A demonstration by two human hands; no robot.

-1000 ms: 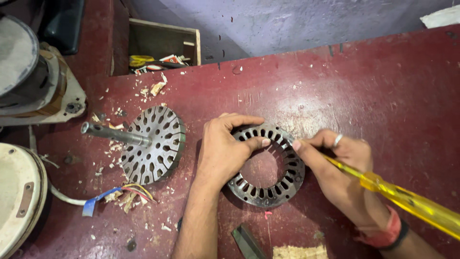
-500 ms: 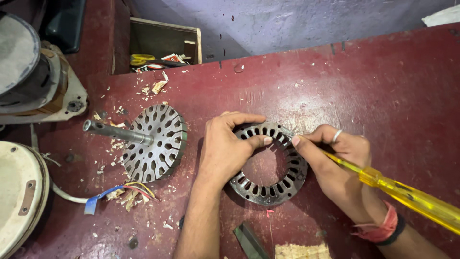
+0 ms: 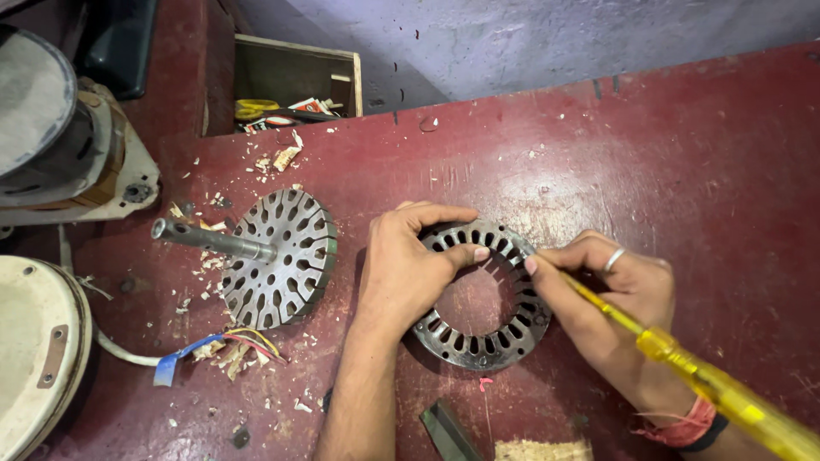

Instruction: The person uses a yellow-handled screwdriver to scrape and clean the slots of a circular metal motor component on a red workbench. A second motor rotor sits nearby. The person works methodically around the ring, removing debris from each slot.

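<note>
A slotted steel stator ring [image 3: 483, 348] lies flat on the dark red table [image 3: 683, 154]. My left hand [image 3: 408, 273] grips the ring's left and upper rim, thumb resting on the top edge. My right hand [image 3: 602, 303] holds a screwdriver with a clear yellow handle [image 3: 726, 397]; its tip meets the ring's upper right slots, hidden behind my fingers. A ring sits on one right finger and a red thread band wraps the right wrist.
A slotted rotor disc [image 3: 282, 260] with a steel shaft lies left of the ring. Coloured wires [image 3: 222, 346], paper scraps, a cream motor cover [image 3: 34, 358], a motor housing [image 3: 60, 145] and an open wooden box [image 3: 295, 81] fill the left side.
The view has shifted slightly. Both hands stay on the ring, with the screwdriver tip working at nearly the same upper right slots.
</note>
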